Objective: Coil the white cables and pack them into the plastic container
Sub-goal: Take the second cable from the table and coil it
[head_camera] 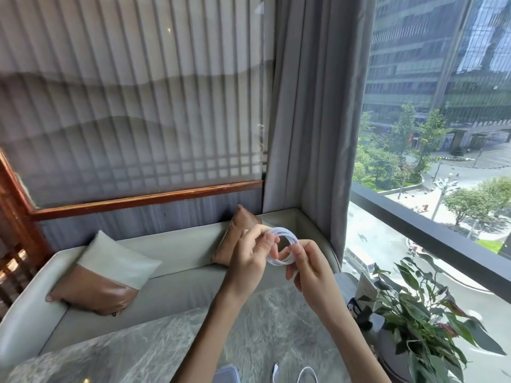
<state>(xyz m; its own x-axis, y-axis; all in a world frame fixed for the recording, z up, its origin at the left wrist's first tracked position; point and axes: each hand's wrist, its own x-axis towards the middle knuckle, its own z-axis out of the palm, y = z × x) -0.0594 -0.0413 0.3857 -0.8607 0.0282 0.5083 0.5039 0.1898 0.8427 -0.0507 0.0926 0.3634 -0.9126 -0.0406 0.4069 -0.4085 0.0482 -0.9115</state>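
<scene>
both hands pinch the coil point(282, 246): left hand point(250, 261) at nine o'clock, right hand point(309, 269) at four; container unseen.

White cable coil point(282, 246) up in the air, a second white cable point(305, 375) down on the table.

The coil is a neat round ring of several thin glossy white loops stacked tight together, standing nearly upright with its open centre facing the camera. It is pinched at 9 o'clock by the left hand point(250, 262) and at 3 o'clock by the right hand point(311, 268), well above the table. At the frame's 6 o'clock edge, the loose cable curves in an arch on the grey marbled table point(166, 346), its small white plug end point(276, 366) just beside it at 9 o'clock, partly cut off.
</scene>
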